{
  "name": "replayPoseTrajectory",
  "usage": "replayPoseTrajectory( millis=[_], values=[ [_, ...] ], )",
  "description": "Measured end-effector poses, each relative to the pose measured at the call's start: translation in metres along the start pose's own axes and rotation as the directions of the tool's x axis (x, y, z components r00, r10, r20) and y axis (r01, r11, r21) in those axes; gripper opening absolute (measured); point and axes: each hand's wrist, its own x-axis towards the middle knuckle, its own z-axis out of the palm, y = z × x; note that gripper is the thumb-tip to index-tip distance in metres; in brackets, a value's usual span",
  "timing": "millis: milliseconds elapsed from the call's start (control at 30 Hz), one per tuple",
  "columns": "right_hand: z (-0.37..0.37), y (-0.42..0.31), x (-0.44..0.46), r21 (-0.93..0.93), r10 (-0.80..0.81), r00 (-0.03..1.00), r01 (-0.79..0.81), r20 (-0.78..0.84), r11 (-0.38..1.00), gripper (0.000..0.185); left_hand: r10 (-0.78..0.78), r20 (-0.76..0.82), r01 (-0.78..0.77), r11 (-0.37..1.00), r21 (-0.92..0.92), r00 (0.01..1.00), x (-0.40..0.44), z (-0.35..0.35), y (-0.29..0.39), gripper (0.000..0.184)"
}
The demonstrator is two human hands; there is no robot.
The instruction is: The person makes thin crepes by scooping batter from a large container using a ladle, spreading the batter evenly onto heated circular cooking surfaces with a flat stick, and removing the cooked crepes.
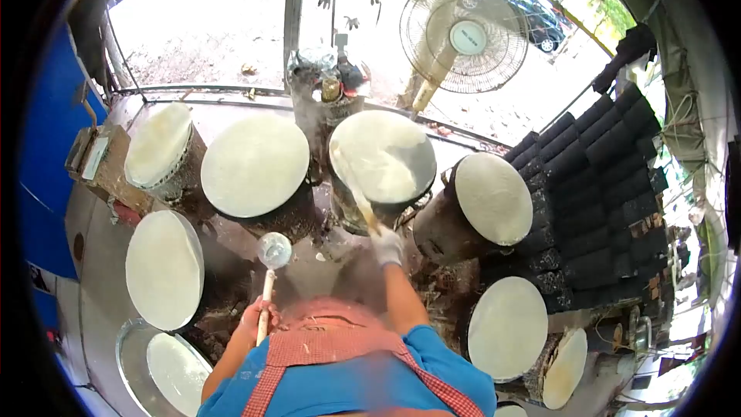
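Note:
My left hand (259, 315) is closed around the pale wooden handle of a ladle (275, 250), whose round metal bowl points forward, away from any pan. My right hand (386, 247), in a whitish glove, grips a long flat wooden spatula (361, 202). The spatula's far end reaches over the round pan (424, 164) in front of me. A thin white batter sheet (380, 139) lies on that pan, with dark metal bare along its right and lower edge. Whether the spatula is under or on top of the sheet, I cannot tell.
Several drum stoves surround me, including a front-left pan (255, 166), a right pan (494, 199) and a left pan (164, 270). Black briquettes (610, 185) are stacked at right. A fan (467, 37) stands ahead. A metal basin (133, 347) sits at lower left.

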Motion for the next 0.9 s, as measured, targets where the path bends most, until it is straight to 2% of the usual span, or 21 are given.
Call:
replayPoseTrajectory(
  millis=[33,67,100,133,167,200,267,300,367,400,500,533,567,633,667,700,733,800,833,867,900],
  values=[
    [-0.011,0.005,-0.01,-0.031,-0.021,0.999,0.023,0.034,0.999,0.035,-0.025,-0.017,0.024,0.999,-0.039,1.0,0.003,0.003,-0.001,0.031],
    [-0.024,0.023,-0.01,-0.139,-0.016,0.999,0.02,0.027,0.99,0.036,-0.068,-0.014,0.067,0.995,-0.077,0.998,0.002,0.014,0.0,0.027],
    [-0.037,0.039,0.002,-0.175,0.033,0.999,-0.031,0.013,0.984,0.036,-0.058,0.008,0.057,0.996,0.075,0.998,0.011,0.002,0.003,0.026],
    [-0.052,0.054,0.014,-0.21,0.083,0.997,-0.081,-0.002,0.974,0.036,-0.082,0.012,0.082,0.997,-0.011,0.997,0.009,0.014,0.003,0.027],
    [-0.059,0.063,0.026,-0.182,0.181,0.983,-0.18,-0.014,0.967,0.035,-0.108,0.018,0.109,0.988,-0.105,0.994,0.008,0.025,-0.001,0.027],
    [-0.066,0.048,0.038,0.005,0.166,0.98,-0.166,-0.107,0.986,0.034,-0.129,0.07,0.135,0.986,-0.099,0.989,0.018,0.014,-0.001,0.028],
    [-0.046,0.029,0.056,0.061,0.152,0.986,-0.148,-0.066,0.987,0.033,-0.201,0.094,0.213,0.968,-0.13,0.975,0.031,0.013,-0.002,0.027],
    [-0.035,0.025,0.062,0.092,0.138,0.989,-0.133,-0.048,0.987,0.034,-0.232,0.111,0.247,0.958,-0.144,0.966,0.04,0.013,-0.003,0.027],
    [-0.009,0.043,0.032,-0.154,-0.129,0.991,0.133,0.032,0.979,0.033,-0.298,0.14,0.321,0.928,-0.188,0.944,0.052,0.007,-0.001,0.027],
    [-0.031,0.03,0.01,-0.193,-0.026,0.983,0.062,0.182,0.979,0.031,-0.289,0.122,0.306,0.939,-0.156,0.949,0.051,0.018,-0.001,0.028],
    [-0.058,0.075,0.023,-0.161,0.131,0.991,-0.124,0.035,0.979,0.031,-0.246,0.071,0.249,0.968,-0.031,0.967,0.046,0.032,-0.006,0.03],
    [-0.069,0.082,0.041,-0.114,0.189,0.982,-0.189,-0.009,0.975,0.033,-0.29,0.116,0.305,0.941,-0.143,0.95,0.051,0.031,-0.005,0.027],
    [-0.072,0.085,0.067,-0.044,0.182,0.981,-0.186,-0.068,0.982,0.034,-0.329,0.164,0.363,0.893,-0.265,0.93,0.055,0.026,-0.009,0.027],
    [-0.074,0.049,0.106,0.091,0.204,0.974,-0.196,-0.094,0.976,0.036,-0.336,0.086,0.346,0.886,-0.309,0.938,0.069,0.034,-0.01,0.027],
    [-0.07,0.044,0.099,0.063,0.126,0.99,-0.122,-0.059,0.99,0.033,-0.303,0.119,0.325,0.857,-0.4,0.946,0.073,0.049,-0.017,0.023],
    [-0.062,0.039,0.094,0.059,0.055,0.998,-0.053,-0.023,0.997,0.03,-0.304,0.123,0.327,0.856,-0.399,0.945,0.08,0.044,-0.018,0.021],
    [-0.041,0.073,0.068,-0.159,-0.152,0.988,0.155,0.033,0.975,0.028,-0.309,0.096,0.322,0.866,-0.383,0.946,0.079,0.049,-0.019,0.021],
    [-0.06,0.095,0.028,-0.09,-0.036,0.996,0.044,0.083,0.995,0.029,-0.31,0.081,0.317,0.875,-0.367,0.947,0.08,0.058,-0.023,0.025],
    [-0.07,0.106,0.008,-0.06,0.022,0.994,-0.016,0.108,0.998,0.029,-0.252,0.076,0.263,0.91,-0.322,0.965,0.082,0.044,-0.028,0.028],
    [-0.072,0.119,0.037,-0.066,0.095,0.995,-0.092,0.036,0.994,0.029,-0.216,0.046,0.221,0.942,-0.253,0.975,0.079,0.05,-0.032,0.027],
    [-0.069,0.136,0.054,-0.069,0.19,0.981,-0.191,-0.026,0.979,0.029,-0.192,-0.025,0.176,0.94,-0.291,0.981,0.074,0.063,-0.039,0.025]
  ],
)
